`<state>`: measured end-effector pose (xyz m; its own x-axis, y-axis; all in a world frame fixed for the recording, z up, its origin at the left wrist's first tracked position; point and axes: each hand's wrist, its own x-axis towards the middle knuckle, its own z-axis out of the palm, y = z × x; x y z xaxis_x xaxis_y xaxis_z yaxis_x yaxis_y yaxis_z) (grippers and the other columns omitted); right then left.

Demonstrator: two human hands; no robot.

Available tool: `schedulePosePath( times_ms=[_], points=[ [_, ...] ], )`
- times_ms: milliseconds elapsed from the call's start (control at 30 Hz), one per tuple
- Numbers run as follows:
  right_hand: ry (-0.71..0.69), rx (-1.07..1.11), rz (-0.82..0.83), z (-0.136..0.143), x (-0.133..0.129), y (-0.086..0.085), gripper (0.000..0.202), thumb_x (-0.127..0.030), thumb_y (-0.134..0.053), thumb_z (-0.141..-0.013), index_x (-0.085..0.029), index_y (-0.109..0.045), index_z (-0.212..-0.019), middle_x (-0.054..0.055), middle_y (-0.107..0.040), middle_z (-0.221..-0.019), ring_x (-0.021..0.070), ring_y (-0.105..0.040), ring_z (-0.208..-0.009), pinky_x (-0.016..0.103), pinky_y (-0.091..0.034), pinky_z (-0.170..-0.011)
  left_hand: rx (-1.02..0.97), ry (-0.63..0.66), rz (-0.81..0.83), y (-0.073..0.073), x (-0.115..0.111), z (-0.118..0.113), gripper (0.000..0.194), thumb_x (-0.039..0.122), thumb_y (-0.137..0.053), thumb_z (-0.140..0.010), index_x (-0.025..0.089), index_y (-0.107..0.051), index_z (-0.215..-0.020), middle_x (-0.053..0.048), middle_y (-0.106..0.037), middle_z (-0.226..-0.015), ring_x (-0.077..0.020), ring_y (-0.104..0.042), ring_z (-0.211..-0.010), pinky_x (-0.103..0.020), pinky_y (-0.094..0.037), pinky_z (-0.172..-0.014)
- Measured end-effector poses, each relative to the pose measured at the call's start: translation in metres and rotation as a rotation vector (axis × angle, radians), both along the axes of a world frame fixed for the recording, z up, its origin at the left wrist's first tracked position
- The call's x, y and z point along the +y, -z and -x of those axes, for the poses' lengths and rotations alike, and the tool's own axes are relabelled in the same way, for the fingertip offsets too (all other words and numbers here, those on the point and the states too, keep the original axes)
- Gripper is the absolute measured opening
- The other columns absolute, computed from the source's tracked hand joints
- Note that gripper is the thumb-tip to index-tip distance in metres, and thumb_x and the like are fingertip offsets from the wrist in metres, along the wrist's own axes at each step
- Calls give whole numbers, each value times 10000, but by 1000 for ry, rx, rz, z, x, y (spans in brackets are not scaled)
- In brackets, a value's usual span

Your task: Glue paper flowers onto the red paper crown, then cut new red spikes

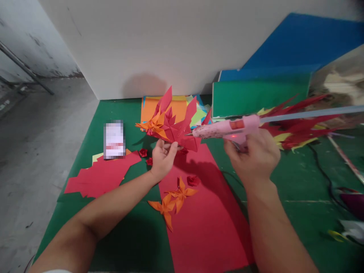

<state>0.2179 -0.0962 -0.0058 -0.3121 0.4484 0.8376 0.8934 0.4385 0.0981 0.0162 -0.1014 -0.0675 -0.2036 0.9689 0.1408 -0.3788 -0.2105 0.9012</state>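
Observation:
My left hand (pixel 165 156) is closed on the lower edge of a red folded-paper piece (pixel 178 129), holding it above the table. An orange paper flower (pixel 156 124) sits on that piece's left side. In my right hand (pixel 253 153) is a pink glue gun (pixel 218 128), its nozzle pointing left at the red paper and touching or almost touching it. A long translucent glue stick (pixel 309 113) sticks out of the gun's back, and a small red light glows on its side. Below my hands, orange paper flowers (pixel 166 206) and a small red paper rose (pixel 193 181) lie on a red sheet (pixel 210 227).
Cut red paper (pixel 99 176) and a phone (pixel 114 139) with a blurred screen lie at left on the green table (pixel 127 235). Coloured sheets (pixel 148 108) are stacked behind. Red and yellow paper strips (pixel 295 129) and a dark cord (pixel 324 170) are at right. A white board (pixel 159 45) stands behind.

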Motion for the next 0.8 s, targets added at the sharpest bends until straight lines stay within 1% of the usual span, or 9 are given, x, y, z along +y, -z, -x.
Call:
schedulePosePath(
  times_ms=[67, 233, 433, 500, 667, 800],
  points=[
    [-26, -36, -7, 2, 0, -1, 78, -182, -630, -795, -199, -575, -848, 42, -578, -656, 194, -557, -635, 305, -407, -555, -10, -6, 8, -2, 0, 0, 444, 535, -738, -681, 220, -445, -791, 52, -670, -653, -147, -715, -594, -249, -586, -615],
    [-25, -61, 30, 4, -1, -1, 67, -155, -593, -817, -194, -585, -870, 55, -607, -684, 209, -592, -682, 305, -410, -564, 9, -11, 25, -4, 0, -1, 458, 548, -735, -675, 227, -429, -791, 58, -650, -610, -149, -710, -585, -227, -554, -549],
    [8, -50, 49, 2, -1, 1, 168, -160, -553, -845, -177, -602, -1005, 89, -660, -815, 213, -626, -747, 302, -441, -593, 0, -5, 28, -5, 0, -1, 471, 560, -736, -665, 228, -426, -789, 56, -663, -630, -150, -715, -602, -232, -558, -561],
    [29, -29, 73, 1, -1, 1, 163, -183, -538, -851, -190, -608, -998, 91, -660, -824, 219, -629, -764, 312, -451, -609, -1, -10, 31, -4, 0, -1, 475, 557, -741, -660, 228, -418, -778, 66, -649, -607, -152, -717, -598, -221, -547, -541],
    [118, 53, 224, -2, -3, 1, 133, -268, -501, -858, -229, -619, -906, 104, -634, -792, 259, -618, -813, 372, -468, -662, 7, -19, 55, -4, -1, -1, 478, 524, -754, -662, 229, -386, -744, 82, -632, -566, -150, -717, -574, -206, -542, -538],
    [147, 111, 242, -4, -4, 3, 141, -287, -499, -859, -226, -616, -910, 112, -618, -793, 278, -609, -813, 402, -468, -684, 6, -21, 72, -3, -1, 0, 466, 493, -766, -664, 228, -393, -753, 83, -640, -575, -151, -719, -576, -210, -556, -558]
  ],
)
